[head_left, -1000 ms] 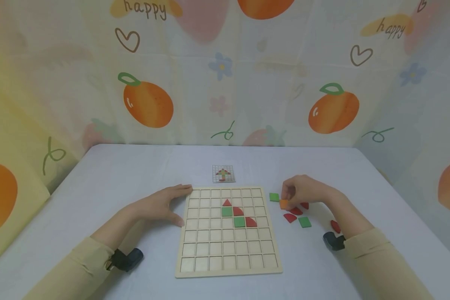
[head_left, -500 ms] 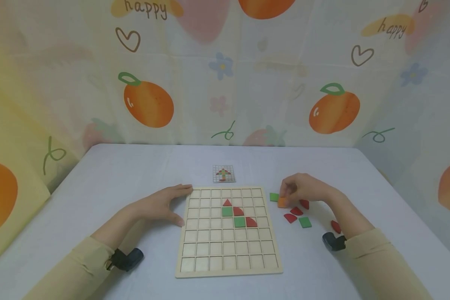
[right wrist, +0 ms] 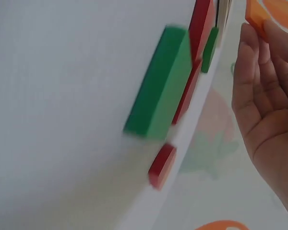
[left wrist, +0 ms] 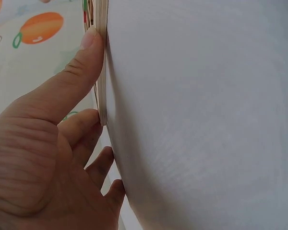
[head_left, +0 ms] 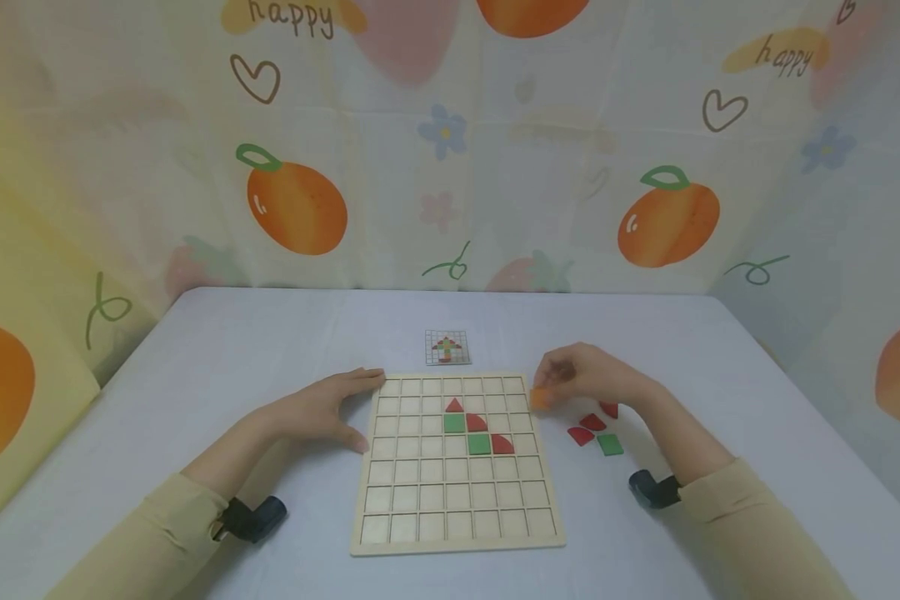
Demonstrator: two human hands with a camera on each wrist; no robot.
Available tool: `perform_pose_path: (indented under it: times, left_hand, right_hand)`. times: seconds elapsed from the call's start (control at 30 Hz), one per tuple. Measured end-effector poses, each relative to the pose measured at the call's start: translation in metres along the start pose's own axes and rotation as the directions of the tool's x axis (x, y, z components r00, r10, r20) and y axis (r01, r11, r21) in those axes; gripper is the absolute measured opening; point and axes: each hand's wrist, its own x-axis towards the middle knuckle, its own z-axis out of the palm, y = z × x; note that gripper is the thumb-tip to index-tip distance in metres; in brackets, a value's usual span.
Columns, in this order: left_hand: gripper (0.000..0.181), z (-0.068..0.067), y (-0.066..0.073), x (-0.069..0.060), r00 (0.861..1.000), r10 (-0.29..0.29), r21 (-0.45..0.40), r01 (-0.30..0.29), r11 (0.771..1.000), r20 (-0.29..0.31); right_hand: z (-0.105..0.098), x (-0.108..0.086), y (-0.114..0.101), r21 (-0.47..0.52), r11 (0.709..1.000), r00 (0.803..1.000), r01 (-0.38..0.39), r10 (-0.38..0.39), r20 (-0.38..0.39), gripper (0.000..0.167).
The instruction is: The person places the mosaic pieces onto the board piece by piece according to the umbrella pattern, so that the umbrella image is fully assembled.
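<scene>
My right hand (head_left: 588, 375) pinches an orange square tile (head_left: 540, 399) between thumb and fingertips, at the upper right edge of the wooden grid board (head_left: 408, 472). The orange tile (right wrist: 256, 19) also shows at the fingertips in the right wrist view. At the board's left side, my left hand (head_left: 318, 408) rests with thumb and fingers spread, touching the edge near the upper corner. In the left wrist view its thumb (left wrist: 74, 79) lies along the board's side. On the board sit a red triangle (head_left: 454, 406), two green squares (head_left: 478, 444) and two red quarter-round tiles (head_left: 476, 422).
Right of the board lie several loose red tiles (head_left: 581, 436) and a green square (head_left: 610, 444). A small card (head_left: 447, 347) with a coloured grid pattern lies behind the board. A patterned cloth (head_left: 450, 208) hangs beyond the white table (head_left: 270, 333).
My right hand has moved left with the orange tile, from the loose pieces to the board's edge. The green square that lay beside it is now hidden. My left hand has stayed put.
</scene>
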Motion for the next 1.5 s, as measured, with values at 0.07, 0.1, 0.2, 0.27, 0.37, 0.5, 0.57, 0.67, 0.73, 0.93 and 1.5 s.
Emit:
perform_pose_path:
  times: [0.07, 0.1, 0.2, 0.27, 0.37, 0.5, 0.57, 0.67, 0.73, 0.93, 1.5]
  left_hand:
    - [0.103, 0.0, 0.0, 0.0, 1.0, -0.005, -0.005, 0.005, 1.0, 0.0]
    - [0.103, 0.0, -0.001, 0.0, 1.0, -0.01, -0.006, 0.01, 1.0, 0.0]
    - [0.103, 0.0, -0.002, 0.0, 1.0, -0.016, -0.006, 0.016, 1.0, 0.001]
    - [0.103, 0.0, -0.002, 0.0, 1.0, -0.023, -0.009, 0.023, 1.0, 0.002]
    - [0.103, 0.0, -0.003, 0.0, 1.0, -0.026, -0.009, 0.026, 1.0, 0.003]
    - [0.103, 0.0, -0.003, 0.0, 1.0, -0.03, -0.01, 0.03, 1.0, 0.002]
    - [0.103, 0.0, -0.003, 0.0, 1.0, -0.03, -0.009, 0.03, 1.0, 0.002]
    - [0.103, 0.0, -0.004, 0.0, 1.0, -0.031, -0.01, 0.031, 0.999, 0.001]
    - [0.103, 0.001, -0.004, 0.0, 0.999, -0.032, -0.01, 0.032, 0.999, 0.001]
    - [0.103, 0.0, -0.005, 0.0, 1.0, -0.028, -0.008, 0.028, 1.0, -0.001]
    - [0.103, 0.0, -0.004, 0.001, 1.0, -0.026, -0.007, 0.026, 1.0, 0.004]
  right_hand:
    - [0.004, 0.002, -0.005, 0.016, 1.0, 1.0, 0.022, -0.022, 0.004, 0.01]
    - [0.005, 0.003, -0.008, 0.024, 0.999, 0.999, 0.031, -0.031, 0.006, 0.009]
    - [0.011, 0.006, -0.016, 0.03, 0.998, 0.999, 0.049, -0.05, 0.008, 0.009]
    - [0.015, 0.009, -0.021, 0.031, 0.997, 0.998, 0.064, -0.064, 0.007, 0.009]
    - [0.02, 0.013, -0.029, 0.03, 0.995, 0.996, 0.091, -0.091, 0.003, 0.01]
    - [0.028, 0.017, -0.039, 0.04, 0.993, 0.993, 0.115, -0.115, 0.004, 0.01]
    - [0.031, 0.02, -0.044, 0.046, 0.992, 0.993, 0.117, -0.117, 0.006, 0.011]
    - [0.035, 0.022, -0.051, 0.048, 0.991, 0.992, 0.125, -0.126, 0.004, 0.011]
    - [0.037, 0.024, -0.056, 0.052, 0.989, 0.99, 0.138, -0.138, 0.003, 0.012]
    - [0.043, 0.03, -0.065, 0.06, 0.984, 0.985, 0.169, -0.171, 0.015, 0.013]
    - [0.061, 0.043, -0.077, 0.075, 0.984, 0.978, 0.16, -0.168, 0.122, 0.015]
